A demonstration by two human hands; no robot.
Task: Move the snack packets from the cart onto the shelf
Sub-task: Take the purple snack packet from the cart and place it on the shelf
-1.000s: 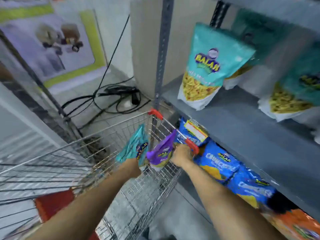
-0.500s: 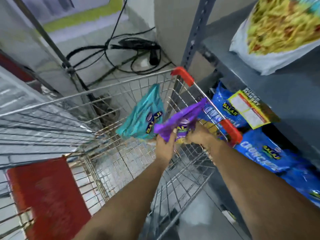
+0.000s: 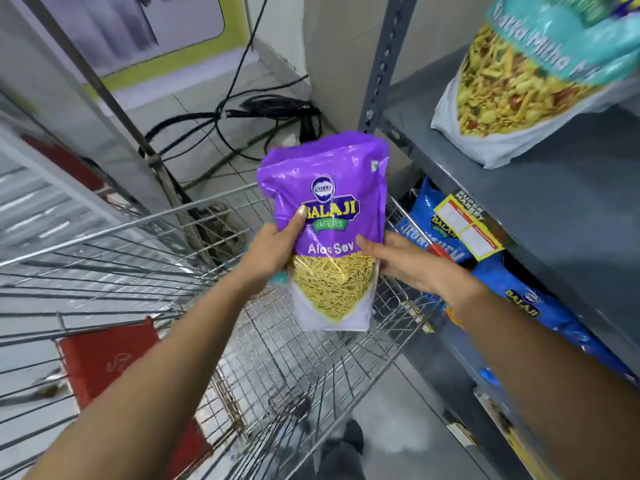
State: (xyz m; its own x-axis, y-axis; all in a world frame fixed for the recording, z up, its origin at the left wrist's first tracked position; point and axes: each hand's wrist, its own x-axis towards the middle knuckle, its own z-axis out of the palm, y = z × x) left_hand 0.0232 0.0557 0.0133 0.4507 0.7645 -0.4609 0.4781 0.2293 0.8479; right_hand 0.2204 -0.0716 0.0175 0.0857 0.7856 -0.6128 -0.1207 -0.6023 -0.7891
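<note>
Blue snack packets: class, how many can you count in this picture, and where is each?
2 clearly visible: one blue packet on the lower shelf behind the yellow price tag, another blue packet further right beside it. More may be hidden under the shelf or behind the arm.

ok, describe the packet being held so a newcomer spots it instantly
Above the wire cart, beside the grey shelf, both hands hold one upright packet. It is the purple Aloo Sev packet: the only purple one, while shelf packets are teal or blue.

a grey metal shelf carries a teal snack bag; blue packets lie below.
</note>
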